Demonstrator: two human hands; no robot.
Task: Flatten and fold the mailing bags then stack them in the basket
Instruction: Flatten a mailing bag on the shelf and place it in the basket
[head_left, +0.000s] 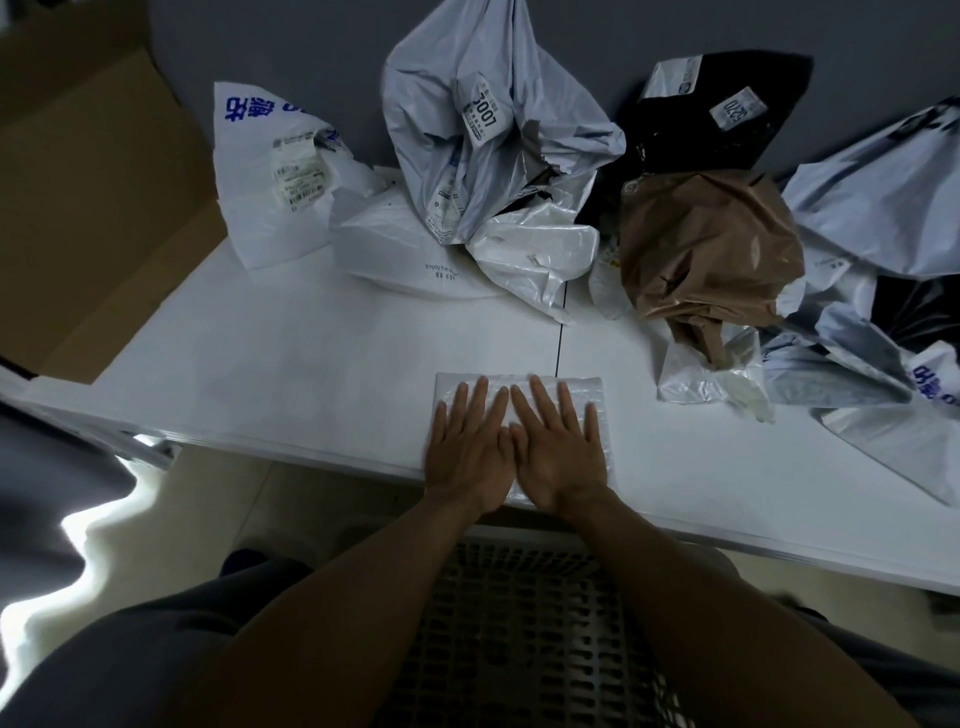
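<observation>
We see two bare hands, both flat and palm-down with fingers spread wide, gripping nothing. Left hand and right hand sit side by side, thumbs touching, pressing on one folded white bubble mailer at the near edge of the white table, lower centre of the frame. Mailer looks rectangular and flat; its near edge reaches the table edge.

One dark perforated basket sits directly below, bottom centre, between the forearms. We can't tell if anything is in it.

Unfolded pile across the top of the frame, by our count:
- 1 white bag with blue print, upper left, standing crumpled
- 1 flat white mailer just right of it, lying on the table
- 1 big grey bag with a label reading 3001, top centre
- 1 glossy white bag under the grey one
- 1 black bag, upper right
- 1 brown bag in front of it
- Tangle of grey, white and black bags at the right edge; we can't separate a count.

One cardboard box far left, beside the table.
</observation>
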